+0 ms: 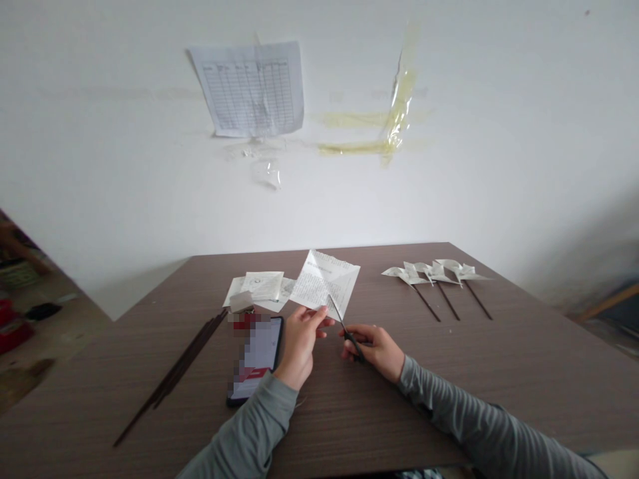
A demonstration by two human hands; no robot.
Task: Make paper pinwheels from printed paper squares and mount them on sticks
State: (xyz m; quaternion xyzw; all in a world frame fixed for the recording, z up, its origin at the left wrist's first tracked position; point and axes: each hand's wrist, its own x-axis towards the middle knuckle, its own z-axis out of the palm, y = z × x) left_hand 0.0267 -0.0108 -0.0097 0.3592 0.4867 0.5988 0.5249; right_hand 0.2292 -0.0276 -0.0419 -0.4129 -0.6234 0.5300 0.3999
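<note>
My left hand (304, 336) pinches a square of printed paper (324, 276) by its near edge and holds it up over the table. Creases run across the sheet. My right hand (374, 346) is closed round the dark handles of a pair of scissors (355, 346). Their blades reach up and left onto the lower part of the paper; whether they are cutting into it I cannot tell. Left of the held sheet, more paper squares (264, 286) lie in a loose pile.
Three paper pinwheels (434, 271) on dark sticks lie at the back right of the brown table (499, 372). A bundle of dark sticks (184, 359) lies at left, beside a phone (259, 359). A printed sheet (249, 90) is taped to the wall behind.
</note>
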